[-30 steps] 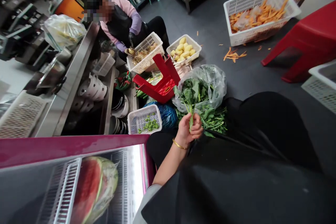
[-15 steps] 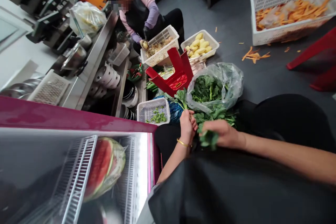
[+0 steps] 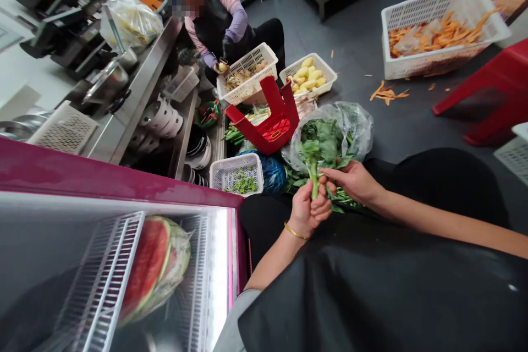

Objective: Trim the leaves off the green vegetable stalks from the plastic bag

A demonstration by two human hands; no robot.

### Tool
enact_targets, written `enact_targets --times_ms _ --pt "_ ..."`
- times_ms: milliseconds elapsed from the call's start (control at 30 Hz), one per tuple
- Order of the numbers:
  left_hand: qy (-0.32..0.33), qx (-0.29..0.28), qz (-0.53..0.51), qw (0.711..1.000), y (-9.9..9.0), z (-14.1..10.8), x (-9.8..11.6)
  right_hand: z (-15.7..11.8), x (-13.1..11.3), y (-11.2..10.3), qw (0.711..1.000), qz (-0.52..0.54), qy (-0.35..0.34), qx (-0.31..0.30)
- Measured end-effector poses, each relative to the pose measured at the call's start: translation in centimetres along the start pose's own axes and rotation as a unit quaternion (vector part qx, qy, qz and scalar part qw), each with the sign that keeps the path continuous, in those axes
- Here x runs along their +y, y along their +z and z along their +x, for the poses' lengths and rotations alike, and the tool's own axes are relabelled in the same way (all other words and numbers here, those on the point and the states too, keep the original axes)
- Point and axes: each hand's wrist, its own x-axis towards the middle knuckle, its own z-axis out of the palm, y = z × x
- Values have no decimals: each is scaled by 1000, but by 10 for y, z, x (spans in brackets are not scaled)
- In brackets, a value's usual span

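My left hand (image 3: 307,212), with a gold bangle at the wrist, is closed round the lower stem of a leafy green vegetable (image 3: 312,160). The stalk stands upright, its broad leaves spreading at the top. From the right, my right hand (image 3: 358,180) pinches at a leaf beside the stalk; its fingertips are partly hidden. Just behind both hands is a clear plastic bag (image 3: 363,127) with more greens inside. Loose green leaves (image 3: 344,198) lie under my hands. A small white basket (image 3: 215,176) with a few green pieces sits to the left.
An upturned red stool (image 3: 268,135) stands beyond the basket. Further off, a co-worker (image 3: 220,16) holds a potato over a crate of peelings (image 3: 266,54), near a basket of peeled potatoes (image 3: 330,83). A glass-sided fridge (image 3: 231,258) borders my left; an orange-peel-filled crate (image 3: 390,69) stands right.
My left hand has turned the stalk more upright and moved slightly right. My right hand has risen from lower down, where it held leaves, to the stalk. The view has shifted slightly.
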Motion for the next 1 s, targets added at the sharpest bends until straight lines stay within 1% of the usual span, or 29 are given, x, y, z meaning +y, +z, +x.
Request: enact_targets --times_ms 100,133,167,200,267,333,367,400,433,467,500,533,567,600,633,667,700,733,767,800,833,867,900,967,1000 --pt "66 25 -60 996 -1 -6 6 -13 -10 -7 998 -34 28 -42" --pt "68 24 -65 995 -2 -7 6 -14 -14 -9 998 -29 36 -47" --pt "51 15 -61 997 -3 -8 6 -11 -16 -10 998 -15 44 -48" --pt "20 4 -52 998 -4 -9 5 -6 -18 -10 997 5 54 -47" --pt "-50 -17 -21 998 -6 -8 3 8 -20 -10 994 24 79 -73" --pt "-95 -28 20 995 -7 -4 2 24 -20 -8 990 -6 89 -113" --pt "-96 -26 47 994 -6 -2 2 31 -19 -6 990 -35 78 -115" --pt "-74 -11 78 994 -6 1 2 37 -17 -5 990 -78 60 -104" --pt "-33 16 109 993 -4 3 2 40 -16 -3 987 -137 30 -80" --pt "18 51 136 989 -3 6 1 40 -13 -2 977 -210 -14 -44" --pt "64 84 153 983 -1 7 1 37 -10 -2 954 -291 -69 -7" --pt "92 106 156 978 1 9 0 32 -6 -3 920 -368 -135 24" --pt "98 114 146 978 2 9 0 24 -1 -5 877 -432 -206 36" --pt "90 112 124 982 2 10 0 14 3 -10 834 -479 -273 24" --pt "82 108 95 986 2 10 2 3 8 -15 793 -512 -329 -16" --pt "86 112 66 988 1 10 5 -7 13 -23 757 -535 -366 -74" --pt "98 122 43 987 0 9 8 -15 17 -32 727 -555 -382 -137" --pt "114 133 30 984 -1 9 12 -20 20 -42 704 -573 -376 -188" --pt "125 139 28 982 -1 8 14 -21 21 -51 693 -593 -348 -219" --pt "128 135 32 982 -1 7 16 -17 20 -60 695 -612 -304 -224" --pt "125 123 40 984 0 5 16 -10 17 -67 710 -623 -252 -209" --pt "119 106 47 986 1 4 15 0 12 -71 737 -619 -197 -185" --pt "113 88 53 988 3 3 13 12 5 -71 773 -596 -147 -162" --pt "98 59 68 991 8 2 7 33 -10 -60 850 -503 -72 -141" --pt "91 54 80 991 10 2 4 41 -17 -50 878 -455 -56 -137"
